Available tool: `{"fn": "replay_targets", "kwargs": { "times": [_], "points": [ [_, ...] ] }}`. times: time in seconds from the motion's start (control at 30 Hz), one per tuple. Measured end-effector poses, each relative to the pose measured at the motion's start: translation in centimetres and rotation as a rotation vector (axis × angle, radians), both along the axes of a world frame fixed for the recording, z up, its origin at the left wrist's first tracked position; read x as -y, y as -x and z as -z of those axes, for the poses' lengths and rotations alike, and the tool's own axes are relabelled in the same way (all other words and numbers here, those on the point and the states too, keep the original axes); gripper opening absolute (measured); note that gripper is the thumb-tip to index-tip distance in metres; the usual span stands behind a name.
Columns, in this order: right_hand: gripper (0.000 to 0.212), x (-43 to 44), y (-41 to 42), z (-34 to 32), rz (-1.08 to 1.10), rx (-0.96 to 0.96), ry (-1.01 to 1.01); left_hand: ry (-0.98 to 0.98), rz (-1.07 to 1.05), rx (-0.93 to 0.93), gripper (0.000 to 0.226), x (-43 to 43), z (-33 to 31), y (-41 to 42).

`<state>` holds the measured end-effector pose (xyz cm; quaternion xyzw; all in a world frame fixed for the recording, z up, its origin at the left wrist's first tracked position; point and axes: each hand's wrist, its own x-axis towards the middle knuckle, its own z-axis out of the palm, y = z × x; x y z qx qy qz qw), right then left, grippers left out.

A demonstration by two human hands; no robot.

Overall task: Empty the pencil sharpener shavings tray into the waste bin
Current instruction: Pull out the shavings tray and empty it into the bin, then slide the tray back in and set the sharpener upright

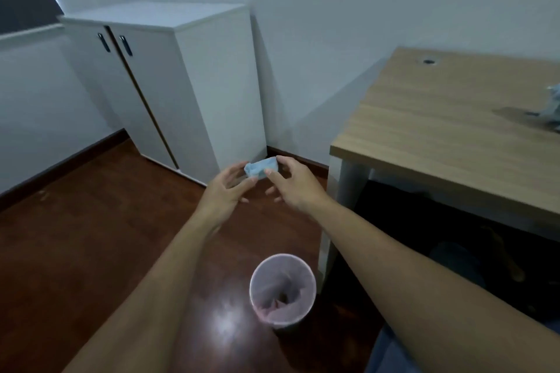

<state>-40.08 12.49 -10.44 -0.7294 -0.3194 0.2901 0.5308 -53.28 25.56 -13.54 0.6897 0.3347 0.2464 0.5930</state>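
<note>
Head view, looking forward and down over both outstretched forearms. The left hand (225, 188) and the right hand (292, 183) meet in front of the body and share a small pale-blue object, taken here to be the shavings tray (261, 169); blur prevents telling whether it is the tray alone or the whole sharpener. The left fingers (239, 171) touch its left end loosely, the remaining fingers spread, while the right thumb and forefinger pinch its right end; neither hand is clenched. The tray is held in the air, well above the dark wooden floor (91, 236) and, in this view, beyond the waste bin (283, 291) rather than directly over it. The bin stands on the floor near the person, just beside the leg of the wooden counter (439, 130), and carries a pinkish liner with what appears to be a little dark material at the bottom, its nature unclear. A white 2-door cabinet (169, 85) stands in the corner behind the hands. A pale crumpled item (553, 106) lies at the right edge of the counter, too cropped to identify. Judged progress: the tray is in hand and carried to the bin's vicinity, but no tipping over the opening is shown; whether it holds shavings cannot be told. Remaining, by this reading: bring the tray over the bin, invert it, and refit it.
</note>
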Motion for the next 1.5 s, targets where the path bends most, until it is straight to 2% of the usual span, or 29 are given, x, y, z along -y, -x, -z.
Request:
{"fn": "replay_targets", "kwargs": {
  "times": [0.2, 0.4, 0.53, 0.63, 0.73, 0.87, 1.03, 1.17, 1.33, 1.4, 1.5],
  "points": [
    [0.056, 1.1, -1.4, -8.0, -0.022, 0.106, -0.07, -0.065, 0.078, 0.097, 0.059, -0.7, -7.7, -1.7],
    [0.049, 4.6, -4.5, -13.6, -0.021, 0.203, -0.114, -0.137, 0.155, 0.155, 0.058, 0.7, -13.2, -4.3],
    [0.057, 9.3, -7.2, -16.6, 0.044, 0.414, -0.063, -0.161, 0.215, 0.185, 0.058, 3.4, -15.8, -6.9],
    [0.054, 13.9, -10.0, -18.7, 0.103, 0.598, 0.002, -0.183, 0.289, 0.189, 0.069, 6.0, -17.0, -9.8],
    [0.048, 18.9, -13.1, -20.4, 0.204, 0.677, 0.045, -0.211, 0.384, 0.169, 0.065, 9.5, -17.5, -12.9],
    [0.039, 25.5, -17.9, -21.5, 0.416, 0.647, 0.029, -0.215, 0.49, 0.145, 0.057, 14.8, -17.6, -17.5],
    [0.044, 32.3, -21.7, -20.8, 0.578, 0.493, 0.011, -0.192, 0.552, 0.126, 0.054, 19.8, -16.9, -22.1],
    [0.069, 36.7, -25.0, -17.4, 0.649, 0.407, 0.099, -0.16, 0.616, 0.098, 0.053, 23.1, -16.1, -26.4],
    [0.101, 39.4, -27.8, -13.3, 0.506, 0.286, 0.117, -0.245, 0.685, 0.034, 0.056, 25.1, -15.5, -30.1],
    [0.094, 39.8, -29.2, -12.1, 0.463, 0.276, 0.087, -0.28, 0.686, 0.032, 0.057, 25.4, -15.2, -31.5],
    [0.07, 39.8, -30.8, -11.6, 0.427, 0.338, 0.031, -0.286, 0.695, 0.03, 0.052, 25.4, -14.7, -33.4]
  ]
}}
